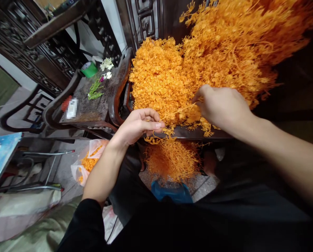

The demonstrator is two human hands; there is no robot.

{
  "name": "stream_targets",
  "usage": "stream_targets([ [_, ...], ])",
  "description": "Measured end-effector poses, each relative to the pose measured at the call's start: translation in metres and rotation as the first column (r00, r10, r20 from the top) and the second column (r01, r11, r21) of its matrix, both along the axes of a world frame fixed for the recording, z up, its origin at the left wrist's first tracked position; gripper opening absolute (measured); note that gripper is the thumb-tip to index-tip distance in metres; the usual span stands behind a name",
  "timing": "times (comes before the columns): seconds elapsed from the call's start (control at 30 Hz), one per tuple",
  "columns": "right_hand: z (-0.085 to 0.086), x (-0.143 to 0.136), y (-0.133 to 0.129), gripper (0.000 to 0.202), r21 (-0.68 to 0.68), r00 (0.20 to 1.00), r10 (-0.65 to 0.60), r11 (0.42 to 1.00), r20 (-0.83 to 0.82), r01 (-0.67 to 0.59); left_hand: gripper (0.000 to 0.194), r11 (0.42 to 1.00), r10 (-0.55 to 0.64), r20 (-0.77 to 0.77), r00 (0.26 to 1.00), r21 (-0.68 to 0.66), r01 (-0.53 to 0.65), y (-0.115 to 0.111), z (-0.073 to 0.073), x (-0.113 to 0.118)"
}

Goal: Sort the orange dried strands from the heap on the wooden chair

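With the left hand (139, 124) pinching a thin orange sprig (176, 111) and the right hand (223, 105) gripping it inside the orange pile (158, 77) at the table's (190, 133) front edge, a hard tug could snap it or drag more clumps over the edge.

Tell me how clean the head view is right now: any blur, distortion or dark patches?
Head view: the orange sprigs are sharp at centre and smear at the top right; the right hand and forearm look stretched toward the edge; the lap below is nearly black; one small patch on the side table is pixelated.
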State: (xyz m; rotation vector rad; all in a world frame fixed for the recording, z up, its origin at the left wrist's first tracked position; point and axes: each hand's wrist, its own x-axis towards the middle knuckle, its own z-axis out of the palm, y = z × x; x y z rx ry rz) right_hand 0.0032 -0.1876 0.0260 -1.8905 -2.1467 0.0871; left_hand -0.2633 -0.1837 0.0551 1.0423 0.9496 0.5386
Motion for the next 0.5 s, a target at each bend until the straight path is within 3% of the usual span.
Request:
stream_targets([
  [0.1, 0.004, 0.01, 0.002, 0.024, -0.141, 0.948, 0.043, 0.986, -0.316, -0.092, 0.039, 0.998, 0.056, 0.012, 0.998, -0.016, -0.056, 0.004, 0.0, -0.006],
  [0.17, 0.005, 0.016, 0.001, 0.036, -0.277, 0.81, 0.03, 0.932, -0.586, -0.235, 0.038, 0.991, 0.133, 0.064, 0.989, -0.032, -0.131, 0.01, -0.001, -0.01],
  [0.23, 0.005, 0.021, -0.002, 0.047, -0.344, 0.664, -0.025, 0.869, -0.748, -0.355, 0.037, 0.98, 0.195, 0.137, 0.971, -0.061, -0.188, 0.016, -0.002, -0.014],
  [0.37, 0.004, 0.022, -0.01, 0.053, -0.347, 0.45, -0.12, 0.813, -0.885, -0.467, 0.037, 0.967, 0.242, 0.238, 0.941, -0.135, -0.215, 0.024, -0.006, -0.018],
  [0.5, 0.004, 0.02, -0.015, 0.031, -0.252, 0.184, -0.182, 0.821, -0.966, -0.512, 0.035, 0.964, 0.258, 0.231, 0.938, -0.125, -0.234, 0.023, -0.011, -0.013],
])
